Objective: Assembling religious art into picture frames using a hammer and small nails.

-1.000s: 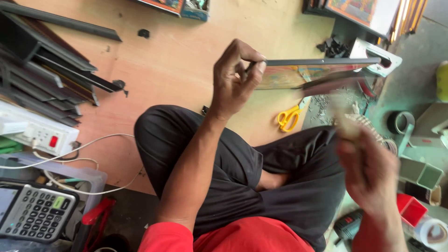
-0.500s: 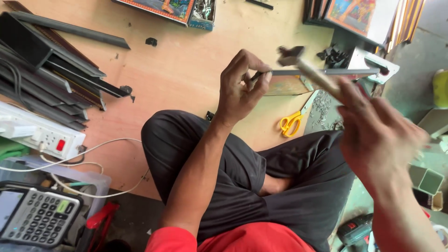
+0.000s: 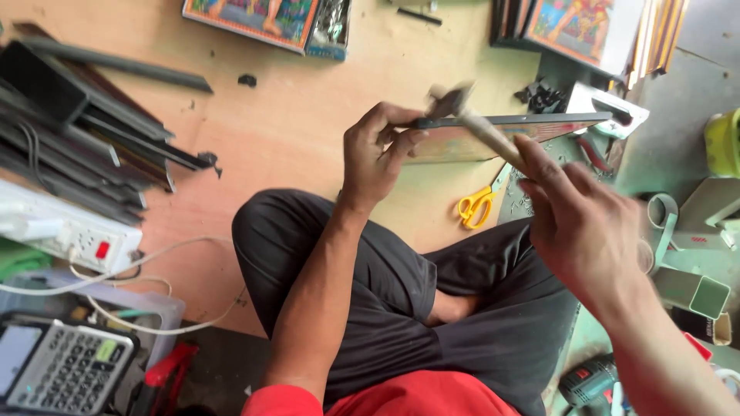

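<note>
Fingers of the left hand (image 3: 378, 154) pinch the picture frame (image 3: 509, 132) right beside the hammer (image 3: 474, 123), gripped tight by the right hand (image 3: 586, 231). A stray blow could likely strike them or dent the frame.

Left hand (image 3: 378, 154) pinching the near end of a dark-edged frame (image 3: 509, 131); right hand (image 3: 586, 231) gripping a blurred wooden-handled hammer (image 3: 470, 115), head just above that frame. Yellow scissors (image 3: 476, 205) below the frame; calculator (image 3: 62, 370) far left of it.
</note>
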